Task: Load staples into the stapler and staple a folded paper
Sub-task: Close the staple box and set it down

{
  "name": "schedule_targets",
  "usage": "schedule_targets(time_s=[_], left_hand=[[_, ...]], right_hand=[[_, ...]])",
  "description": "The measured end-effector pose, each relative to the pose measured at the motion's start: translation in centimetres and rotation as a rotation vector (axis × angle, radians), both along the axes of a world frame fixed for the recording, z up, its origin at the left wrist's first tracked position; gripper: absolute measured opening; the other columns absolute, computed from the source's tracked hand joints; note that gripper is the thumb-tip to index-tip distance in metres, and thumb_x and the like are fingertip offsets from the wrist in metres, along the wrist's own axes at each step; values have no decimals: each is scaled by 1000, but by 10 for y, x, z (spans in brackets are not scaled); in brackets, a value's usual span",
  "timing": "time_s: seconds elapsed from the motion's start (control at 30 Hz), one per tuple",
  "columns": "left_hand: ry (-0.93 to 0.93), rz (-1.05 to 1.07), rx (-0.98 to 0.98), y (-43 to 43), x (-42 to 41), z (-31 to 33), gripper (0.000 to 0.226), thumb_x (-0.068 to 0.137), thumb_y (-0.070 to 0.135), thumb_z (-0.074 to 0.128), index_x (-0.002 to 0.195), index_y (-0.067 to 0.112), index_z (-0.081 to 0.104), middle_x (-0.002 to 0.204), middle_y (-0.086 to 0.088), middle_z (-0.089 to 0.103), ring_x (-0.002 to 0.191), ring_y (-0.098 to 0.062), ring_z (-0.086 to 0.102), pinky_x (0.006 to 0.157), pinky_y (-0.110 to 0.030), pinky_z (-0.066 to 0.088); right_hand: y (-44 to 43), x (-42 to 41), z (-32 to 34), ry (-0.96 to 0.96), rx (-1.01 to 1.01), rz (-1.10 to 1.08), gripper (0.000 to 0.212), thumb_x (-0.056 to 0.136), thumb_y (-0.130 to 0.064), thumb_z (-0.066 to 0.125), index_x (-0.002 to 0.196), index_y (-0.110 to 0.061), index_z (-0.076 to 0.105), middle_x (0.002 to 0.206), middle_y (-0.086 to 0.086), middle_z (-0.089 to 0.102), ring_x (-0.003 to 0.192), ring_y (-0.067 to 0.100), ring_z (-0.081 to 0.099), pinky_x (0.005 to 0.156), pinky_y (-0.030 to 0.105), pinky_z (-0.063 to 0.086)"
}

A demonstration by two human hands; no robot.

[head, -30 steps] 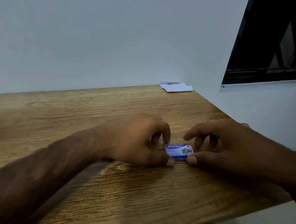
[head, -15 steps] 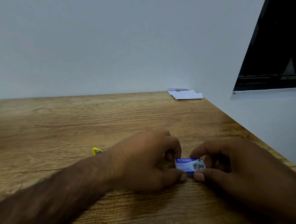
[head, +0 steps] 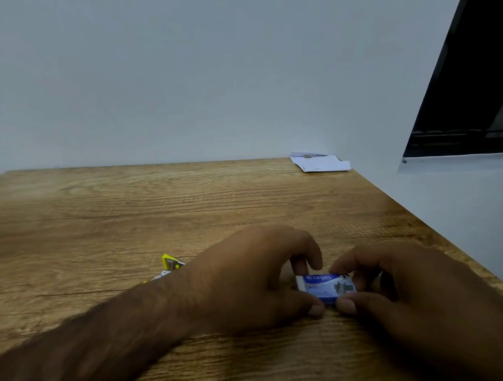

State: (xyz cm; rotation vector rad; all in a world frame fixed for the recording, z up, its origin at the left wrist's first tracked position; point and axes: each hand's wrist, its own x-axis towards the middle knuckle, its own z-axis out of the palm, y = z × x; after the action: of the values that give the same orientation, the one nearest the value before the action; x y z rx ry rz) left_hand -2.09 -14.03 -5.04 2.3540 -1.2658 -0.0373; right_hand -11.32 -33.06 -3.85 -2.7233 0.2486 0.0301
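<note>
**Staple Box Opening: Hazards at the Sleeve-and-Tray Stage**

A small blue staple box (head: 325, 287) is held low over the wooden surface (head: 123, 211), near its front right corner. The box is gripped from both ends: the left hand (head: 250, 276) is closed on the left end, where a white inner tray appears to protrude slightly, and the right hand (head: 410, 287) is closed on the right end. The fingers (head: 346, 305) of both hands are clenched on the box, thumbs at the near edge, other fingers at the far edge.

A yellow object (head: 170, 262), judged to be the stapler, lies behind the left wrist and is largely hidden. A folded white paper (head: 320, 162) rests at the far right corner of the surface, against the wall, well apart from the hands.

The step in hand is judged to be the opening of the box; loading and stapling are not yet done.

Possible faults:

- If the tray is pulled out abruptly, staple strips may be spilled or broken into short pieces.
- If the sleeve is squeezed too hard, the tray may be jammed.
- As the box lies near the right edge, loose strips may be dropped off the surface.
- The stapler may be knocked by the left forearm.
</note>
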Motion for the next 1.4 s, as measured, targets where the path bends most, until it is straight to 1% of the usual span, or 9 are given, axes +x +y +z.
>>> schedule_targets(time_s=[0.17,0.37,0.43,0.5,0.6,0.77,0.97,1.17,1.4], left_hand=[[79,5,-74,4,3,0,32,72,49,86,97,37,70,82,26,61,69,-3,57,60,-23,46],[109,-3,-91,5,4,-1,28,73,47,87,94,37,71,89,17,67,68,2,56,61,-23,45],[128,-5,-94,6,4,-2,27,73,46,86,93,37,71,91,16,68,66,0,56,60,-27,48],[145,-12,-91,6,4,-2,26,74,45,86,93,38,70,93,17,68,65,0,56,60,-29,50],[140,12,-96,7,4,-3,27,72,46,87,90,37,69,82,23,67,62,2,57,57,-23,44],[146,42,-94,6,5,-3,30,69,47,89,89,38,69,67,30,63,54,1,56,49,-19,42],[143,5,-113,7,5,-4,25,71,46,88,89,39,72,86,16,68,59,-2,58,54,-24,46],[134,-21,-66,8,4,-3,21,78,42,84,94,39,70,94,18,65,65,-4,60,56,-23,47],[107,-26,-28,9,1,0,22,81,43,80,101,40,71,95,16,63,74,5,58,62,-21,44]], right_hand=[[-1,-3,3,10,-12,-5,31,77,-57,75,105,-55,63,84,-22,67,76,1,59,66,19,44],[-3,-3,4,-22,-9,-3,34,79,-55,75,110,-55,62,88,-22,65,83,0,59,79,24,53],[-5,-6,4,-19,-51,20,39,75,-65,72,111,-62,55,91,-27,61,82,-3,56,86,29,53],[-14,-9,5,-66,-132,40,52,61,-89,55,109,-77,39,98,-36,55,79,-7,53,91,38,51],[-54,-15,1,-212,-209,45,54,56,-101,32,108,-85,35,110,-49,45,84,-8,59,70,45,57],[-110,-29,-20,-219,-134,19,47,72,-95,33,113,-77,49,107,-46,53,97,-16,58,48,30,58],[-123,-36,-50,-140,-203,5,46,71,-94,43,114,-80,45,114,-51,48,99,-19,54,47,17,54],[-136,-26,-77,-163,-217,-6,37,76,-90,43,111,-79,47,116,-49,49,93,-22,52,49,14,53],[-163,-13,-97,-110,-257,-1,37,75,-89,44,111,-80,45,115,-47,50,91,-22,52,46,10,49]])
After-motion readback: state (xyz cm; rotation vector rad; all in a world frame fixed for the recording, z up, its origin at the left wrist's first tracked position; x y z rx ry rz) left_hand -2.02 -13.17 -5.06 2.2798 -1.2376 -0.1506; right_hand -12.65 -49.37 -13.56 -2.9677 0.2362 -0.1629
